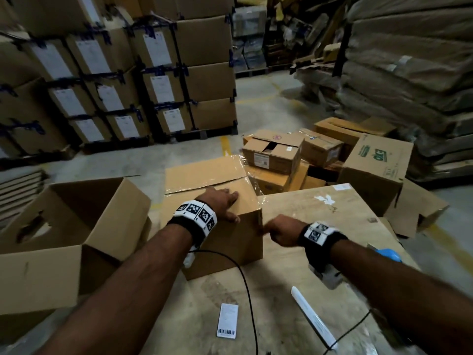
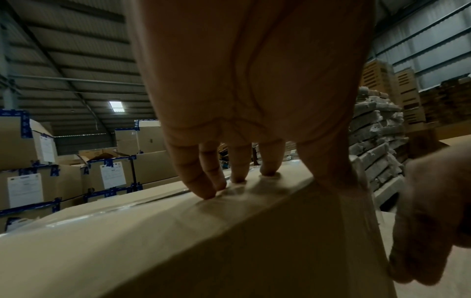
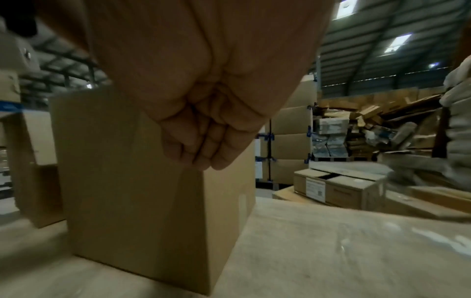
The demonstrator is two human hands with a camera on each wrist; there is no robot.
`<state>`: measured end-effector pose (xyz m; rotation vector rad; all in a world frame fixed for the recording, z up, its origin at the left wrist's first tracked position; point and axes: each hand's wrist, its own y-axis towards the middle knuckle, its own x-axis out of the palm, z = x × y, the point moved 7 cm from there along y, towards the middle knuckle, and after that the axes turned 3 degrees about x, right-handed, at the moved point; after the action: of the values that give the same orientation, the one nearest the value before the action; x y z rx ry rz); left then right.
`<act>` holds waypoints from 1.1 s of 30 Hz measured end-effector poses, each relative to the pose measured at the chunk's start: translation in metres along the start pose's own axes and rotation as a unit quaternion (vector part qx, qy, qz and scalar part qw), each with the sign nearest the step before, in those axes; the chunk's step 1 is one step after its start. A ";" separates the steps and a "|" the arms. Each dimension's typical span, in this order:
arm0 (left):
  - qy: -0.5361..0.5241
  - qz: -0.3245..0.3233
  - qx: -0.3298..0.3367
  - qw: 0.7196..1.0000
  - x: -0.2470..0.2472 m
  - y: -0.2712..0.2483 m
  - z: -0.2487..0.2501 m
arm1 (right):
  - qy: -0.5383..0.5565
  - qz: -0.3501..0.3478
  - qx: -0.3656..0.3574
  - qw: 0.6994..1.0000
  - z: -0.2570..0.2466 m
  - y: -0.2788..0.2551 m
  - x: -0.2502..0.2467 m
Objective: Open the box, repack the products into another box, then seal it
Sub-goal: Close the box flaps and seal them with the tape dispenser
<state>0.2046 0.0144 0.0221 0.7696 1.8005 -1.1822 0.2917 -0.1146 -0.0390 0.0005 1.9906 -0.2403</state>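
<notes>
Open empty carton [image 1: 76, 226] beside taped box [image 1: 220, 221]

Open tabletop [image 1: 320, 213] right of the sealed box [image 1: 230, 234]; blocked left of it by an open box [image 1: 76, 226].

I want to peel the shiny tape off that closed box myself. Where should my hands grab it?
Probably at the near right corner of the taped box, coming from the right. The clear tape runs over the top there, the right hand already pinches at that edge, and the left hand steadies the top.
</notes>
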 end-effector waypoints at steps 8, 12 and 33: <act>0.014 0.010 0.006 1.000 -0.007 -0.001 0.000 | 0.142 0.089 -0.035 0.985 -0.006 0.000 -0.028; -0.006 0.001 -0.008 1.000 -0.006 -0.005 0.000 | 0.058 0.030 0.032 0.997 0.010 -0.011 0.000; -0.010 0.009 0.005 1.000 -0.005 -0.002 -0.004 | 0.222 0.251 0.031 0.942 0.008 -0.006 -0.060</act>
<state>0.2041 0.0171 0.0276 0.7754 1.7679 -1.1833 0.3237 -0.1153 0.0123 0.6464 2.3457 0.0357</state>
